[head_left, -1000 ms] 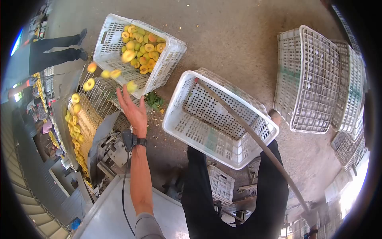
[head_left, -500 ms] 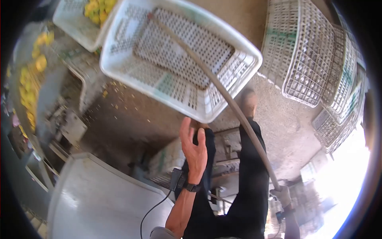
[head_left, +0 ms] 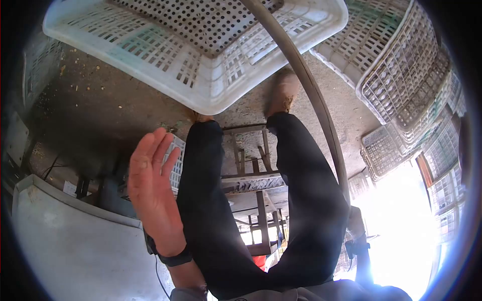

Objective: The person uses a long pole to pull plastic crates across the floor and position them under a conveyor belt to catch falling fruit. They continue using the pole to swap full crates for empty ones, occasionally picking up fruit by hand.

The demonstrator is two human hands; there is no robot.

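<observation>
My left hand [head_left: 153, 188] is raised beside my left leg, palm showing, its fingers stretched out and holding nothing. On the right, my right hand [head_left: 355, 221] is wrapped round the lower end of a long wooden pole [head_left: 317, 98] beside my right knee. The pole runs upward over the rim of a white plastic crate [head_left: 211, 93], and its far end is out of view. This crate lies in front of my feet with its perforated inside showing.
Stacked white crates [head_left: 396, 75] stand on the right. A pale metal surface [head_left: 75, 246] fills the lower left. Wooden frames [head_left: 251, 178] show between my legs. Small bits are scattered on the brown floor [head_left: 100, 95].
The view has shifted, and the crate now appears higher and closer. My left hand has moved left, away from the crate's corner. The yellow fruit at the upper left has left the view.
</observation>
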